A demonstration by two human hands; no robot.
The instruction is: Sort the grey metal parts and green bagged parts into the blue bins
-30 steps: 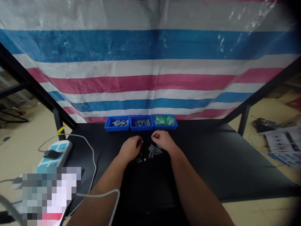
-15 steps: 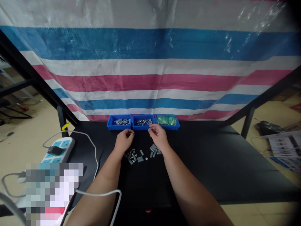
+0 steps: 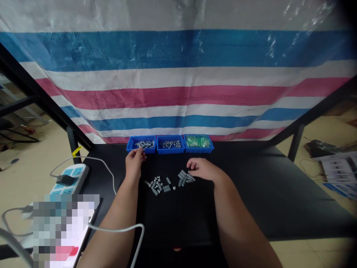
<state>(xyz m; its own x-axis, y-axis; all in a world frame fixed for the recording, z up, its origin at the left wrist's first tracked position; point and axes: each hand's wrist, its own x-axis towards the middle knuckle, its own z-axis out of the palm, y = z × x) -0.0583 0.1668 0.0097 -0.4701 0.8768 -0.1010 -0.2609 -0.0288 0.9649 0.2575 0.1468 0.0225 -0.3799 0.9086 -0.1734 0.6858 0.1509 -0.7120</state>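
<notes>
My left hand (image 3: 134, 164) is at the front edge of the left blue bin (image 3: 141, 150), its thumb and fingers drawn together. Whatever may be between its fingertips is too small to make out. That bin holds grey cylindrical pieces (image 3: 146, 144). My right hand (image 3: 205, 169) is just above a small pile of grey cylinders (image 3: 184, 178) on the black table, thumb and fingers apart at the pile's right edge. Left of this pile lies a looser heap of grey cylinders and shiny metal bits (image 3: 157, 185).
Small metal screws fill the middle blue bin (image 3: 170, 150); green-and-clear packets lie in the right blue bin (image 3: 198, 150). A power strip (image 3: 80, 173), a white cable (image 3: 117, 229) and a partly blurred screen are at left. A striped sheet (image 3: 178, 95) hangs behind.
My left hand has moved left and up to the left bin. My right hand has come back from the bins, moving right and down to the cylinder pile, and its fingers have parted.
</notes>
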